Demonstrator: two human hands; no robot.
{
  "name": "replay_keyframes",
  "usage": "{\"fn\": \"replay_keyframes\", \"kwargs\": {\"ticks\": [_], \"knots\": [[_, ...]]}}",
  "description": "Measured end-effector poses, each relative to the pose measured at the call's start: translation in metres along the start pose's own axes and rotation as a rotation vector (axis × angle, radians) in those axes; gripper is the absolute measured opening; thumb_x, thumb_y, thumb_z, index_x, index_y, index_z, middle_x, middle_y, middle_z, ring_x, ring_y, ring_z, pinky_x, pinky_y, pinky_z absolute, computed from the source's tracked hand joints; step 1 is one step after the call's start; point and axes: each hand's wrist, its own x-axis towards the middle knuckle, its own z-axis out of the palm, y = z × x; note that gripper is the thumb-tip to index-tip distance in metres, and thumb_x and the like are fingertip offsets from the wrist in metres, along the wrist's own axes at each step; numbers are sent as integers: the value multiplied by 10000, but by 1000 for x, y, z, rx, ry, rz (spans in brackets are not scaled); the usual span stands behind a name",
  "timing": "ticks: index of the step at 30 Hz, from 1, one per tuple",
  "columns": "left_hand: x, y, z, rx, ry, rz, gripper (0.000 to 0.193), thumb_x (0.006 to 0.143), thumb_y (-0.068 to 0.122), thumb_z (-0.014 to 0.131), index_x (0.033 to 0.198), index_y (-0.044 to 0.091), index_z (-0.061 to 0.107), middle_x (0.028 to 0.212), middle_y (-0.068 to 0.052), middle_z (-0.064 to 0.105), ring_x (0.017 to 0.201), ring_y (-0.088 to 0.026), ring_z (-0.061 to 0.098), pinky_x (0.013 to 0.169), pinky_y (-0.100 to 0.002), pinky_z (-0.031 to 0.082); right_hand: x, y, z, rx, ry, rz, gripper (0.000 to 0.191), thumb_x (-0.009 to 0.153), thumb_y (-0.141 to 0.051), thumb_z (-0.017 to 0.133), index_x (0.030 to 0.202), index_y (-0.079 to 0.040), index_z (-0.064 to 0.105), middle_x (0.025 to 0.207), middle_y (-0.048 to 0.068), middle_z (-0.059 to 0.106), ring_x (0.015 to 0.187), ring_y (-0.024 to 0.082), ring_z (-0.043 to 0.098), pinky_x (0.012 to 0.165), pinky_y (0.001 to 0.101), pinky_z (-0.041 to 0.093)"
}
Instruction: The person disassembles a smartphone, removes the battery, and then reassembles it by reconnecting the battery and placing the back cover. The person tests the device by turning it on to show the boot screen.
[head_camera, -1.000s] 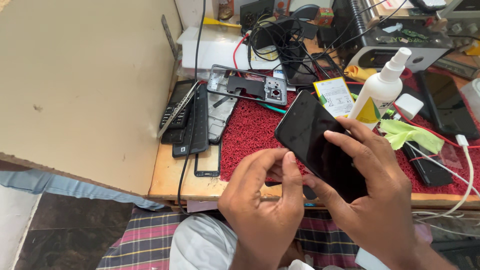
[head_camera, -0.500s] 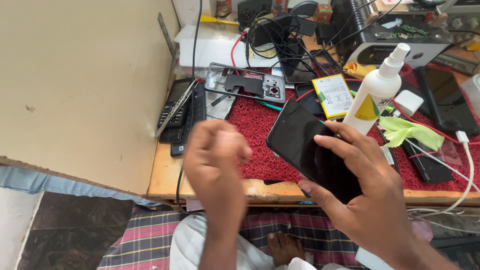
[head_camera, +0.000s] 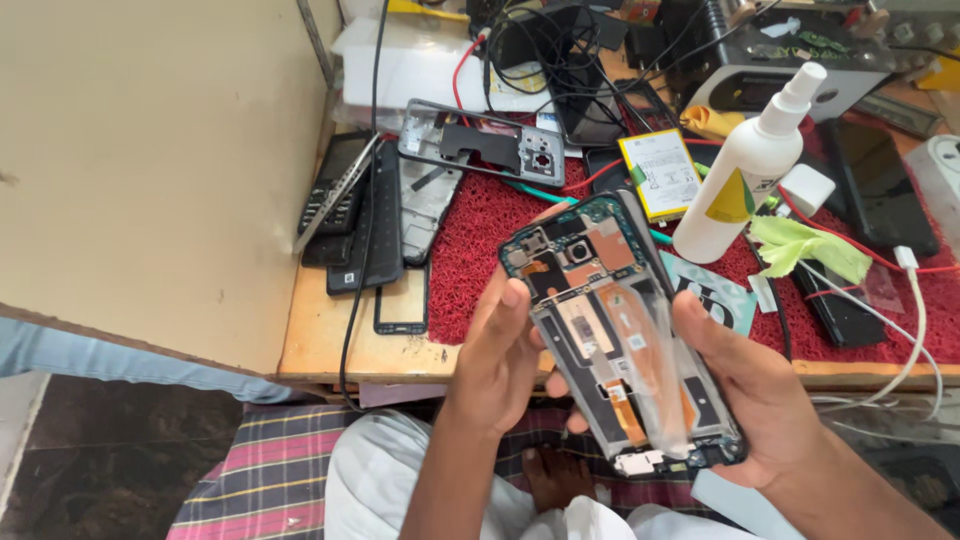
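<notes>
The phone (head_camera: 620, 340) is flipped over now: a moment ago its dark glass faced up, and now its open insides show. The right hand (head_camera: 760, 420) wraps around its lower end and holds it. The left hand (head_camera: 500, 350) presses curled fingers on its edge. At 1 o'clock a white spray bottle (head_camera: 745, 170) stands on the red mat (head_camera: 480, 240) of the tabletop (head_camera: 330, 345).
</notes>
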Motion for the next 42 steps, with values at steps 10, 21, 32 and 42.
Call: {"fn": "replay_keyframes", "kwargs": {"ticks": [10, 21, 32, 42], "knots": [[18, -25, -18, -598, -445, -1, 730, 1145, 607, 426, 1618, 82, 245, 1281, -287, 612, 1218, -368, 665, 990, -475, 592, 5, 5, 13, 195, 37, 140, 635, 1078, -488, 445, 1482, 1, 429, 1361, 267, 621, 1185, 474, 649, 1016, 653, 511], [12, -13, -14, -681, -276, 91, 875, 1112, 751, 281, 1493, -30, 386, 1224, -272, 647, 1122, -371, 694, 950, -498, 602, -7, 11, -17, -31, 88, 206, 735, 1067, -499, 470, 1535, 57, 364, 1355, 226, 626, 1219, 294, 623, 1041, 485, 452], [8, 0, -19, -484, -14, 381, 844, 1126, 707, 280, 1482, -42, 432, 1148, -251, 666, 1056, -352, 702, 925, -457, 603, 6, 2, 46, -1874, 323, -625, 440, 823, -322, 792, 1171, -99, 640, 1406, 171, 560, 1291, 272, 605, 1038, 416, 503], [12, 1, -18, -234, 129, 547, 764, 1143, 637, 327, 1480, -40, 431, 1141, -227, 653, 1029, -299, 695, 908, -417, 599, 24, 18, 50, -2233, 219, -642, 334, 775, -308, 782, 1022, -91, 722, 1330, 140, 612, 1234, 362, 560, 988, 514, 441]]}}
